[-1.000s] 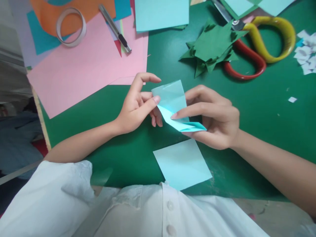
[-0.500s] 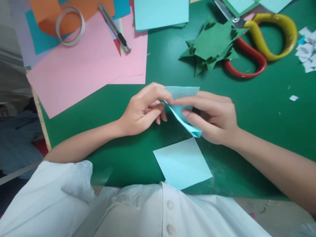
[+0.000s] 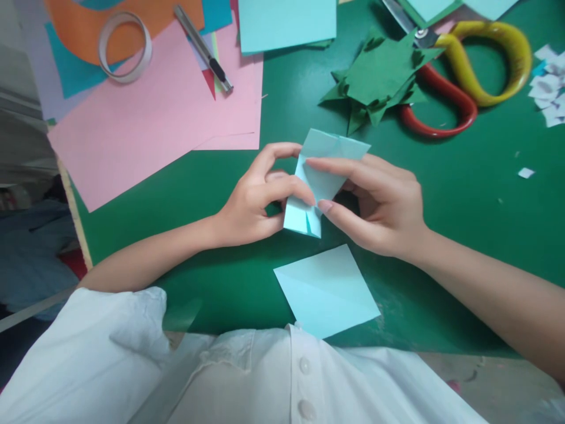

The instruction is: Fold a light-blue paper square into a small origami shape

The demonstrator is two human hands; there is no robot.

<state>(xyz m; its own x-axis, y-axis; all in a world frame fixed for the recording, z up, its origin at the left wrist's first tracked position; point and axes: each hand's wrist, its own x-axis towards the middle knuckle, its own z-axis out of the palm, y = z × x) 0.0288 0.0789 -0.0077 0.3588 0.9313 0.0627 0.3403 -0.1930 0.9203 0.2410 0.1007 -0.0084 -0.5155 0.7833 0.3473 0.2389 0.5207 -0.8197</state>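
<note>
A folded light-blue paper (image 3: pixel 324 184) is held up between both hands above the green table. My left hand (image 3: pixel 258 200) grips its left side, thumb and fingers pinched round the edge. My right hand (image 3: pixel 384 203) holds it from the right, with the index finger lying across the front face and the thumb close to the lower right edge. Creases and a small dark slit show near the paper's lower end. Just below, a flat light-blue square sheet (image 3: pixel 327 292) lies on the table near my shirt.
Green folded-paper piece (image 3: pixel 379 73) and scissors with yellow and red handles (image 3: pixel 485 97) lie at the back right, near white paper scraps (image 3: pixel 551 88). Pink sheets (image 3: pixel 145 118), a tape roll (image 3: pixel 102 47) and a box cutter (image 3: pixel 203 47) are back left. Light-blue sheets (image 3: pixel 286 23) lie behind.
The folded paper has turned so that its creased face shows, and its lower end has swung left. My left fingers have shifted onto its left side; the right hand stays nearly in place.
</note>
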